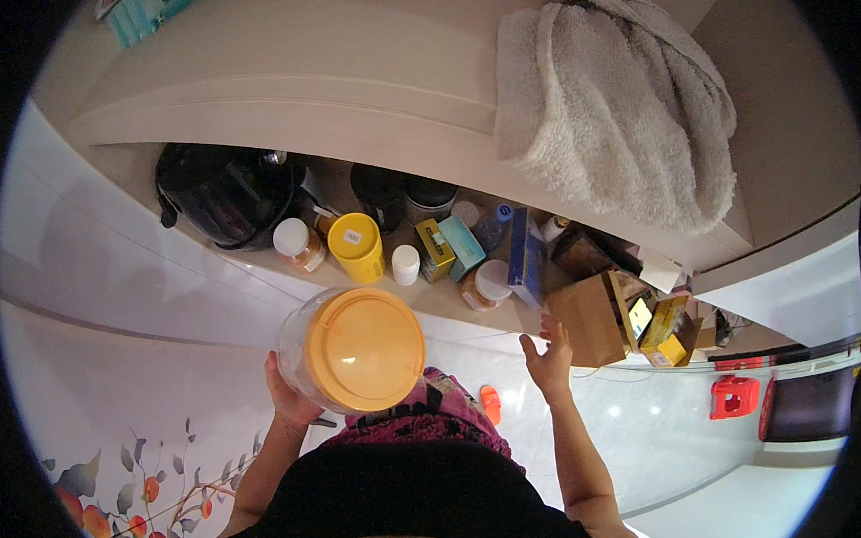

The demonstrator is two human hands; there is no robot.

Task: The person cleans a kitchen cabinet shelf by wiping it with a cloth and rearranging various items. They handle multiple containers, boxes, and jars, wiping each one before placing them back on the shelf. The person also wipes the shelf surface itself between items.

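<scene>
My left hand (290, 395) holds a large clear plastic jar with an orange-yellow lid (366, 348) from its lower left side, in front of the shelf edge. Nothing is in my right hand (549, 357), which has its fingers apart beside a cardboard box (590, 322). On the shelf between the hands stand a yellow canister (356, 247), a small white bottle (405, 265), a yellow-green box (435, 250), a teal box (462, 246), a white-lidded jar (489, 284) and a blue box (526, 258). Another white-lidded jar (298, 244) stands left of the canister.
A black appliance (225, 194) fills the shelf's left end, with dark containers (378, 192) further right. A light towel (624, 113) hangs over the upper ledge. At the right lie an open box with yellow packaging (667, 332) and cables. A red stool (734, 397) and an orange slipper (491, 405) are on the floor.
</scene>
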